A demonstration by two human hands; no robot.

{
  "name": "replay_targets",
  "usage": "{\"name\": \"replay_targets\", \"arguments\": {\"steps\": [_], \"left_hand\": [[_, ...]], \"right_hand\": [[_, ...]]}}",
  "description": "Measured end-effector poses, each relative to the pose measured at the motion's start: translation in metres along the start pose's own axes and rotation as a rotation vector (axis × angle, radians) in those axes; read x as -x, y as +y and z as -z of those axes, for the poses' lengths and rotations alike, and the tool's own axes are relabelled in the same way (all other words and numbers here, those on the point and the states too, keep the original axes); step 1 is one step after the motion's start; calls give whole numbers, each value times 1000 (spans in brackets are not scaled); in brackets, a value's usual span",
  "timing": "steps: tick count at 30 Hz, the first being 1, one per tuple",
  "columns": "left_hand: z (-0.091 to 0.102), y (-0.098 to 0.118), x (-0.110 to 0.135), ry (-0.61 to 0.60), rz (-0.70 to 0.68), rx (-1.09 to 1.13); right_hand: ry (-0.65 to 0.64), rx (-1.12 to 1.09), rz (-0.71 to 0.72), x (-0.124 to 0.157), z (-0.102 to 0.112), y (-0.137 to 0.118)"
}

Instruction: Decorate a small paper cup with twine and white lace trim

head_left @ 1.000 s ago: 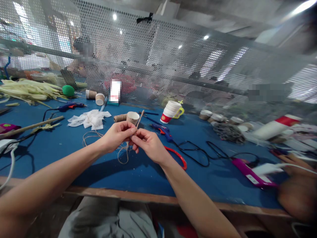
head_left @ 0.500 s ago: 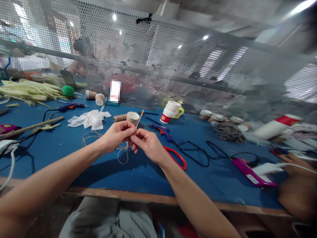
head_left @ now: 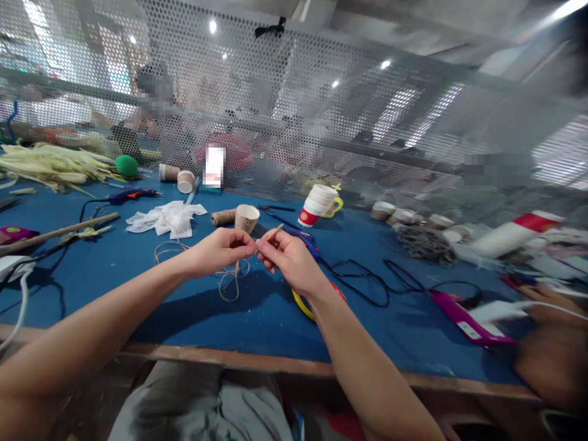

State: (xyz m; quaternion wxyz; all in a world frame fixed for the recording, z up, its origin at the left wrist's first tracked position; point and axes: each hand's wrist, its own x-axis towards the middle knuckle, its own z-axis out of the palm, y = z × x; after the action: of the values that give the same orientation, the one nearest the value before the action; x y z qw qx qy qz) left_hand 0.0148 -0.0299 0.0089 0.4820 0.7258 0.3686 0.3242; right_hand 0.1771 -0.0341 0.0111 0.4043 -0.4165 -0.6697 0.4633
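Over the blue table [head_left: 257, 318] my two hands meet, fingertips almost touching. My right hand [head_left: 290, 260] pinches a thin brown stick [head_left: 274, 231] that points up and to the right. My left hand [head_left: 223, 250] is closed in a pinch on a strand of jute twine [head_left: 231, 283], which hangs down in loops onto the table. Behind my hands stands a small paper cup [head_left: 247, 217] with a twine spool [head_left: 223, 217] lying beside it. Scissors with red and yellow handles [head_left: 307, 306] lie under my right wrist.
A blue glue gun [head_left: 303, 237] and its black cord [head_left: 367, 285] lie to the right. White cloth [head_left: 166, 218], a wooden rod [head_left: 59, 231], pale husks [head_left: 50, 165], a cup stack [head_left: 319, 205] and a pink tool [head_left: 463, 318] are spread about. Another person's hand [head_left: 551, 349] rests at right. Perforated metal screen behind.
My right hand moved slightly right and up with the stick, which now tilts lower to the right. The hands have drawn a little apart. The scissors' yellow handle now shows.
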Motion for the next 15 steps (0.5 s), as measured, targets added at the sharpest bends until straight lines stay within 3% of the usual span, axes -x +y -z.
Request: {"name": "replay_targets", "arguments": {"steps": [15], "left_hand": [[5,3,2,-129,67,79]], "right_hand": [[-110,-28,-16,2,5,-1]]}}
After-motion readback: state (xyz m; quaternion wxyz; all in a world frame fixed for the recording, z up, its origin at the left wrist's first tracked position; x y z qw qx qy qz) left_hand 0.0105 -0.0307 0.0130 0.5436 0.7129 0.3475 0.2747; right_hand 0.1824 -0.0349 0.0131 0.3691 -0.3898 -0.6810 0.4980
